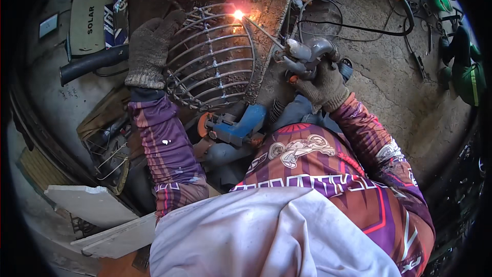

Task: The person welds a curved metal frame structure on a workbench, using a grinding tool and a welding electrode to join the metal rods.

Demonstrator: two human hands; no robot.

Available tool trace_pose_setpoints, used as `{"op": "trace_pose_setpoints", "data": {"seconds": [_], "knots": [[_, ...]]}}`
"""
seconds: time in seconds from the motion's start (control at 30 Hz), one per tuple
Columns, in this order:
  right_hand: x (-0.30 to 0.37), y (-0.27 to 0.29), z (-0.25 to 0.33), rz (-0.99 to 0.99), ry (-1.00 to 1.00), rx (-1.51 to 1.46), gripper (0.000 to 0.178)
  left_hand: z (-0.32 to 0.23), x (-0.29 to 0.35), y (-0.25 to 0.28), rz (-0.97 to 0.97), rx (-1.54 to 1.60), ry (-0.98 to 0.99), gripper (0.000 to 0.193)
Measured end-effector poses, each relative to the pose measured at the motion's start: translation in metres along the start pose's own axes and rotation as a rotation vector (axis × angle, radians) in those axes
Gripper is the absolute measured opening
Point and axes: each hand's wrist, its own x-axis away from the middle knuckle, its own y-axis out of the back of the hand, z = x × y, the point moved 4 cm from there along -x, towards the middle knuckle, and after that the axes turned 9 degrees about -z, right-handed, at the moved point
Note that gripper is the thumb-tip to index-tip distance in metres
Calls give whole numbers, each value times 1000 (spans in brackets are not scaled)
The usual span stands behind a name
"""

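Observation:
My right hand, in a knitted work glove, is closed round a welding electrode holder. A thin welding electrode runs from its jaws to a bright arc at the far edge of a rounded metal rod frame. The frame has several curved ribs joined by a beaded middle bar. My left hand, gloved as well, grips the left far side of this frame; its fingertips are partly hidden among the rods. The frame lies on a dark, dirty metal worktop, lit orange near the arc.
A blue angle grinder with an orange disc lies just on my side of the frame. A dark pipe lies left of my left hand. Cables cross the concrete floor at right, where another person's green-clad leg shows. White boards lean at lower left.

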Motion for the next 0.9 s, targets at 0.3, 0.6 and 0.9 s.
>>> {"op": "trace_pose_setpoints", "data": {"seconds": [0.3, 0.6, 0.9], "knots": [[-10, 8, 9, -107, -16, 11, 80, 8, -6, -1, -13, -40, -43, 52], [-12, 10, 12, -108, 46, 41, 74, -2, -2, 1, -25, -121, -107, 54], [-16, 13, 12, -94, 1, -36, 74, -13, 1, 1, -9, -123, -35, 56]]}}
